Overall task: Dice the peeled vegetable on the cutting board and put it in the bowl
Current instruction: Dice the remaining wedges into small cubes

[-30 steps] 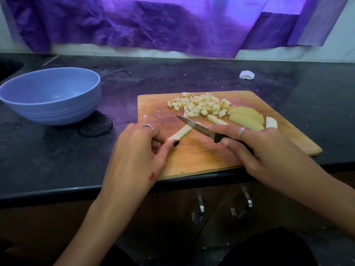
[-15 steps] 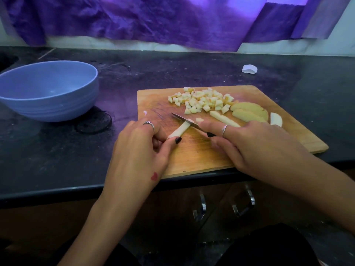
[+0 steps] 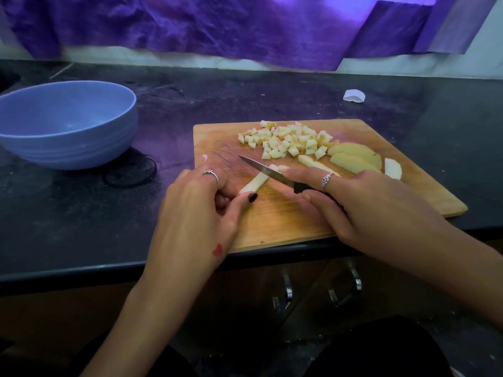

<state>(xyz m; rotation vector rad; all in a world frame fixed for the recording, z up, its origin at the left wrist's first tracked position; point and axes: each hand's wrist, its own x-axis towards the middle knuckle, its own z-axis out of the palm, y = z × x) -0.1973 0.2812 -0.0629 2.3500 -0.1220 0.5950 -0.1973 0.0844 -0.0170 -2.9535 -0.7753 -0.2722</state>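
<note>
Head view shows the left hand [image 3: 196, 210] pinching a pale vegetable strip [image 3: 254, 184] on the cutting board [image 3: 285, 221]. Right hand [image 3: 362, 205] grips the knife [image 3: 268, 174] over it. Diced bits [image 3: 288, 141] lie behind; bowl [image 3: 68, 123] sits left.

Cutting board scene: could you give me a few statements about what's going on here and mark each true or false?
1. The right hand holds a knife. True.
2. The bowl is full of diced pieces. False: it looks empty; the diced pieces lie on the cutting board.
3. The left hand holds a vegetable strip. True.
4. The bowl stands on the cutting board. False: it stands on the counter, left of the board.
</note>
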